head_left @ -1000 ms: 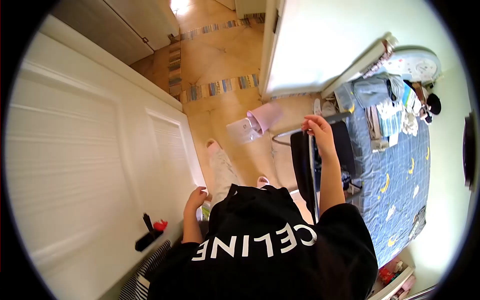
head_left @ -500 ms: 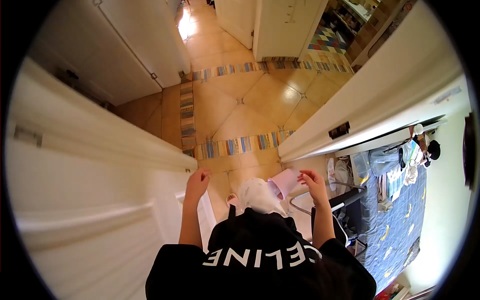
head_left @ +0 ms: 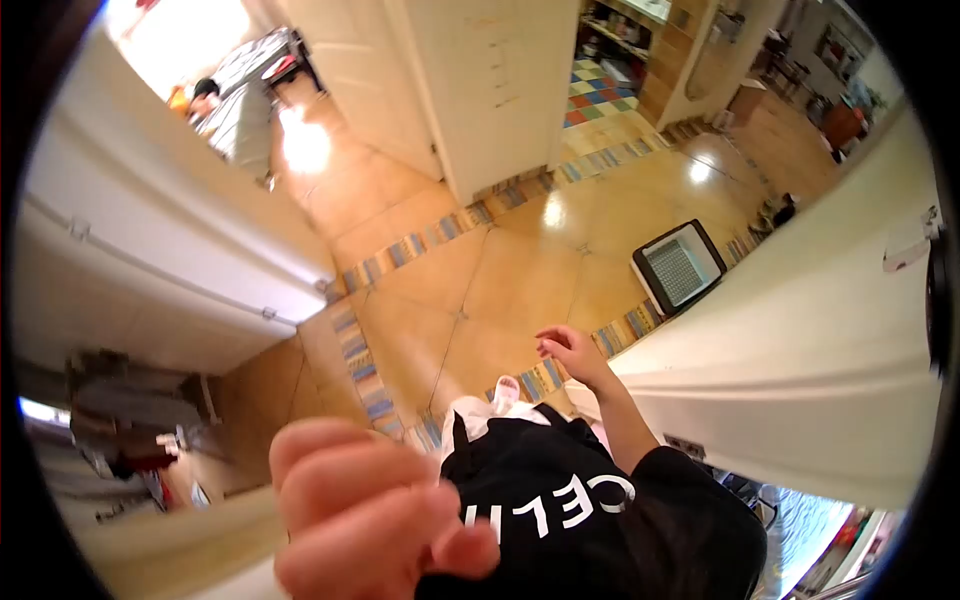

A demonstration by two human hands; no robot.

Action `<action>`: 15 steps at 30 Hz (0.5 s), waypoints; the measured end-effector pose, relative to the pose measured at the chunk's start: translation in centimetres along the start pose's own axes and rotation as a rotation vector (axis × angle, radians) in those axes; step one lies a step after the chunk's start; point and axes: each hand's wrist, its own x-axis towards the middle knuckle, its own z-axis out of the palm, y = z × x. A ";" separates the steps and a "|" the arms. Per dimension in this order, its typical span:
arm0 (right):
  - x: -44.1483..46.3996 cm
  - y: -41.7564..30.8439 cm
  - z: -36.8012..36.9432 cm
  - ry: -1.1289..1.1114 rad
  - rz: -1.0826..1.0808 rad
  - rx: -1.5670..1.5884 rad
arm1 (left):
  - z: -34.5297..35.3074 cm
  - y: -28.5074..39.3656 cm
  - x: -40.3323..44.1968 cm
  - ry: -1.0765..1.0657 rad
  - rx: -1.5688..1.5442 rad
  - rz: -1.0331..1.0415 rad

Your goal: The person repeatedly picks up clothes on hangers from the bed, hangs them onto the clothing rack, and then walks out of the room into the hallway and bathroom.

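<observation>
My left hand (head_left: pixel 365 510) is raised close to the camera at the lower left. Its fingers are curled in, and nothing shows in them. My right hand (head_left: pixel 570 355) hangs over the doorway floor with loosely bent fingers, slightly apart and holding nothing I can see. Below it are my white trousers (head_left: pixel 468 415) and a light sandal (head_left: pixel 508 388) on one foot. The right forearm passes beside the white door (head_left: pixel 760 370). A small bit of pink shows by my right side, mostly hidden by the arm and black shirt (head_left: pixel 540 500).
A black-rimmed, box-like object with a grid surface (head_left: pixel 680 268) sits on the tiled floor (head_left: pixel 520 270) by the door. Cabinet doors (head_left: pixel 170 270) line the left. Ahead stands another white door (head_left: pixel 375 90). A bed (head_left: pixel 245 110) shows in the far room.
The view has turned and moved forward into the doorway. My left hand has risen towards the camera. The pink bin beside my right hand is now almost wholly out of sight.
</observation>
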 end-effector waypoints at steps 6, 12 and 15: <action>11.8 -3.8 -6.5 0.223 0.007 0.114 | 8.6 -8.8 9.2 0.082 -0.587 0.044; 17.9 0.5 -19.5 0.602 0.136 0.231 | 17.9 -19.6 17.4 0.090 -0.767 0.027; 19.9 5.7 -25.8 0.870 0.249 0.212 | 23.9 -26.2 22.3 0.103 -0.832 0.155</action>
